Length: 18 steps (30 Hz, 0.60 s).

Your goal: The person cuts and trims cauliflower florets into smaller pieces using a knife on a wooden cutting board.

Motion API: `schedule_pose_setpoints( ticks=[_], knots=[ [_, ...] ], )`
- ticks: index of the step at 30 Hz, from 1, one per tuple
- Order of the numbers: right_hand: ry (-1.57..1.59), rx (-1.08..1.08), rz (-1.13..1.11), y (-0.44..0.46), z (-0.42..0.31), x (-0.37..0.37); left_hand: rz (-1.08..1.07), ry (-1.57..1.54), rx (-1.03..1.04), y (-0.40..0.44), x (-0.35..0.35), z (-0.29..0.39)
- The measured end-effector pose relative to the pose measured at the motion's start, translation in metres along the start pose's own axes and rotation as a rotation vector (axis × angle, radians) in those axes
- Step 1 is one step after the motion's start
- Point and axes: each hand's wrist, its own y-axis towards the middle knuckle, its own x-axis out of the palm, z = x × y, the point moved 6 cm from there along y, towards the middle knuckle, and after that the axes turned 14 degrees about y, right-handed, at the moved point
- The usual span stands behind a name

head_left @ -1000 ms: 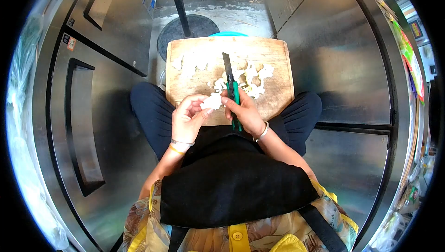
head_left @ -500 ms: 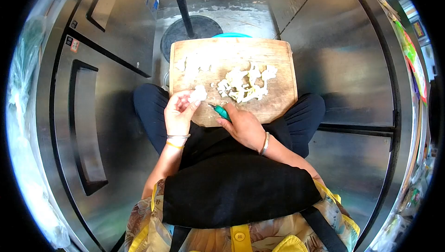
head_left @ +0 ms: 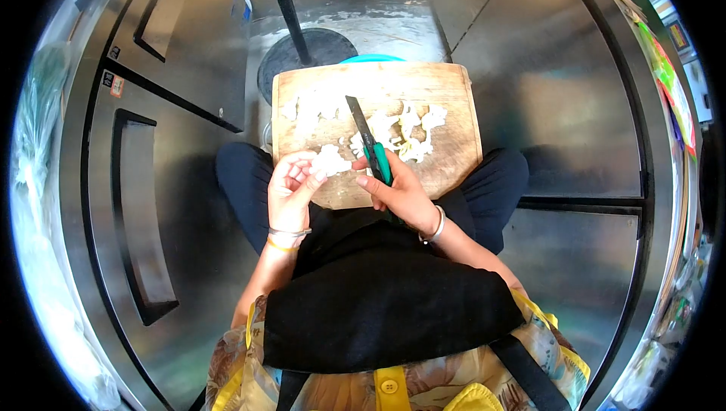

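My left hand (head_left: 293, 184) pinches a white cauliflower-like piece (head_left: 330, 160) between thumb and fingers, over the near left part of a wooden board (head_left: 446, 176). Just to the right, my right hand (head_left: 401, 192) is closed on a green-handled knife (head_left: 380, 160), its dark blade pointing up and away from me. Behind the blade and to its right, several pale cut pieces (head_left: 414, 146) lie on the board. More pale pieces (head_left: 308, 108) are at the board's far left, washed out by glare.
Steel cabinet doors stand close on the left (head_left: 204, 207) and right (head_left: 560, 93). Beyond the board are a round black base (head_left: 325, 46) with a pole (head_left: 283, 3) and the rim of a blue container (head_left: 372, 58). The board rests by my knees.
The knife has swung from low and foreshortened to blade-up over the board. My right hand has turned and moved slightly. The piece in my left hand now shows larger, nearer the knife.
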Motion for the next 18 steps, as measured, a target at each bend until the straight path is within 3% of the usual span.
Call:
schedule_pose_setpoints(
  ticks=[7,13,18],
  knots=[
    [0.418,0.015,-0.009,0.004,0.010,-0.011,-0.157,0.106,0.077,-0.011,0.025,0.016],
    [0.438,0.029,0.037,0.004,0.009,-0.011,-0.238,0.129,0.049,-0.009,0.030,0.006],
    [0.317,-0.030,0.028,0.005,0.008,-0.014,-0.226,0.057,-0.150,-0.008,0.028,-0.003]
  ],
)
